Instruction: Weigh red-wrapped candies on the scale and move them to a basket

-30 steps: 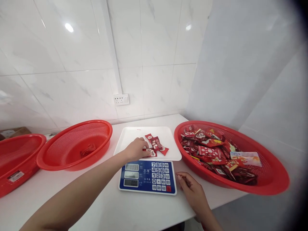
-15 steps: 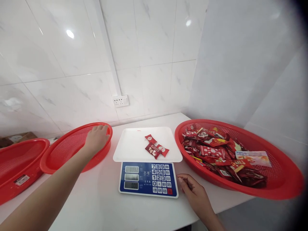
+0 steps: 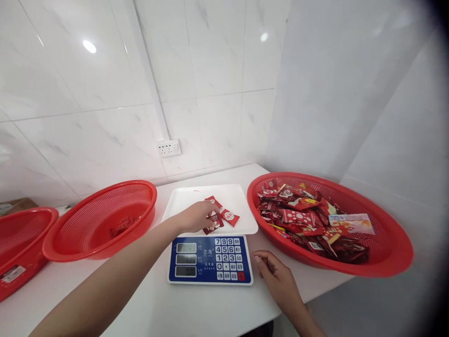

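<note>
My left hand (image 3: 198,216) is over the white weighing pan (image 3: 182,201) of a digital scale, fingers closed around a dark red snack packet (image 3: 211,229) that they partly hide. Two smaller red packets lie by the fingers: one packet (image 3: 230,217) to the right, the other (image 3: 212,200) just behind. Loosely curled, my right hand (image 3: 278,278) rests on the table beside the scale's blue keypad panel (image 3: 210,260), with nothing visible in it. The scale's displays are lit, their digits hard to read.
On the right, a red basket (image 3: 389,252) holds many red snack packets (image 3: 305,215) and a pinkish card (image 3: 352,223). To the left, another red basket (image 3: 94,206) has a few red packets (image 3: 121,226). A further red basket (image 3: 28,243) stands at the far left. A wall socket (image 3: 169,148) is behind.
My left hand has moved right from the left basket to the packets on the weighing pan and closed on the dark red one. The right hand stays by the scale. The view has shifted slightly.
</note>
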A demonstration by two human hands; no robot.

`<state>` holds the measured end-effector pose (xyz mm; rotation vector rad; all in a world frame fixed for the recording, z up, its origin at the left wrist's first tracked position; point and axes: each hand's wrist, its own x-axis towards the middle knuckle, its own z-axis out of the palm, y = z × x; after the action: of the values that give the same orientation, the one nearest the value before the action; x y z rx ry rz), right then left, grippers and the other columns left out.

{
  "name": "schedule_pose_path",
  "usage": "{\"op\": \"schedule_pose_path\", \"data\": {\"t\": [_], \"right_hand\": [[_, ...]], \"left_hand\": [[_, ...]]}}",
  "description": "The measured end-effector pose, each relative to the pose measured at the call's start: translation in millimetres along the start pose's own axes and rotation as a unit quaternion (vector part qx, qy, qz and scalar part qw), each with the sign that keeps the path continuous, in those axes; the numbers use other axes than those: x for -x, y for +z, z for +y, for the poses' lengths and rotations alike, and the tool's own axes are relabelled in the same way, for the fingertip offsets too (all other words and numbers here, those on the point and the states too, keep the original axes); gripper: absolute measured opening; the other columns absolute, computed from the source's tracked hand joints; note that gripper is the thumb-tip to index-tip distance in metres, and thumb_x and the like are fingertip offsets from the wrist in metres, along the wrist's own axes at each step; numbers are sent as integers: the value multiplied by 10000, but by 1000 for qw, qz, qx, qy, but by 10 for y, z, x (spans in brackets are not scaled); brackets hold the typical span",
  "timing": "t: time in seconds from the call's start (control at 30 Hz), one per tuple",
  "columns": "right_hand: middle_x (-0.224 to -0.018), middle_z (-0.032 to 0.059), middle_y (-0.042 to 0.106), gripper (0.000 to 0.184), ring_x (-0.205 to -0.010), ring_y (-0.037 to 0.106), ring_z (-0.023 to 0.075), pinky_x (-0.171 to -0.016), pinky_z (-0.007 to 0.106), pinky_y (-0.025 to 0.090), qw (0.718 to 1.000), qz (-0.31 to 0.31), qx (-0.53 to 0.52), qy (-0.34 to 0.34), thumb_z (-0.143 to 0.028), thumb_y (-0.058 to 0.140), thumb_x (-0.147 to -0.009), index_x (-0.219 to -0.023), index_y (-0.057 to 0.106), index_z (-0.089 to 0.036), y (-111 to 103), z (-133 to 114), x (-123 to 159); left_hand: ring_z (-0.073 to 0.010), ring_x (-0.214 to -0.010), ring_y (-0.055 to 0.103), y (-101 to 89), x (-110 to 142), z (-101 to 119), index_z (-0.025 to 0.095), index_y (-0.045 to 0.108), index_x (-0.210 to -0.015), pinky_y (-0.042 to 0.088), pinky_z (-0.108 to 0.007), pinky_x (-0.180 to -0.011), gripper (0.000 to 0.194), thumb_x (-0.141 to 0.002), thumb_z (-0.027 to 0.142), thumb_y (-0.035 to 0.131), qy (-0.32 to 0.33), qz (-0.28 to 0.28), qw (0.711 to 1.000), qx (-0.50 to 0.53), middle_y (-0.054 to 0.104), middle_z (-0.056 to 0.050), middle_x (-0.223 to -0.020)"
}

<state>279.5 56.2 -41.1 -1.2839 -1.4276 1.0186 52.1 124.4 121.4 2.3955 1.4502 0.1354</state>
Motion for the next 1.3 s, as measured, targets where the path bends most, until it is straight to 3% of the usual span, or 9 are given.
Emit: {"op": "schedule_pose_path", "data": {"t": [0.1,0.23,0.4,0.5,0.67,0.83,0.97,1.17,1.3], "right_hand": [[-578,-4,547,404,-533,509,154,-512,254,433,1000,-11,-1,-3,-574,496,-766,-836,625,-198,-4,15,-10],[-572,-7,538,365,-529,504,150,-508,249,429,1000,-4,-4,-4,-533,510,-777,-847,625,-194,-2,35,-1],[-548,-20,505,366,-514,484,142,-496,243,420,1000,-7,-11,-5,-533,499,-788,-851,622,-195,4,47,6],[-560,-12,517,375,-529,497,149,-511,247,430,1000,-6,-7,-9,-543,499,-785,-849,627,-197,7,59,-6],[-578,-8,527,382,-540,500,149,-518,247,428,1000,-9,-6,-8,-545,501,-780,-856,624,-191,11,89,-18],[-580,-10,529,367,-533,492,145,-506,242,420,1000,-9,-12,-8,-535,512,-777,-845,626,-193,8,68,-9],[-565,-13,521,365,-521,488,146,-492,246,417,1000,-5,-12,-10,-537,510,-776,-833,627,-196,12,47,-8],[-557,-17,510,371,-519,492,146,-502,249,422,1000,-4,-12,-4,-542,513,-768,-834,618,-192,18,46,-10],[-568,-13,519,370,-527,496,149,-510,251,424,1000,-1,-4,-2,-540,515,-762,-831,620,-192,11,31,10]], "left_hand": [[-178,-838,580,-11,-25,28,214,578,-890,458,-296,-701,178,-761,328,533,0,2,1000,17,609,-30,-938],[-151,-940,549,104,-188,174,206,552,-850,437,-273,-800,114,-816,256,455,49,17,998,17,579,-27,-1028],[-234,-981,520,339,-388,321,174,519,-994,414,-365,-841,246,-823,351,503,89,17,995,-35,577,-93,-1035],[-268,-1017,501,422,-435,320,176,522,-986,389,-396,-870,320,-788,425,559,91,23,994,-64,568,-106,-1043],[-207,-854,569,414,-457,222,218,503,-955,431,-329,-728,305,-809,485,495,38,46,996,-70,566,-49,-981],[-210,-886,583,306,-530,-37,224,393,-1174,443,-336,-711,425,-852,499,353,-97,121,986,-63,497,-83,-1139],[-234,-811,604,251,-567,-240,214,509,-1054,451,-345,-650,518,-775,629,376,-173,109,977,-65,501,-98,-1080],[-200,-755,599,255,-530,-266,212,533,-911,437,-311,-618,388,-751,558,459,-174,109,976,-68,539,-71,-1015],[-202,-756,593,242,-449,-224,208,519,-882,425,-305,-614,358,-758,541,475,-175,148,971,-63,591,-51,-915]]}}
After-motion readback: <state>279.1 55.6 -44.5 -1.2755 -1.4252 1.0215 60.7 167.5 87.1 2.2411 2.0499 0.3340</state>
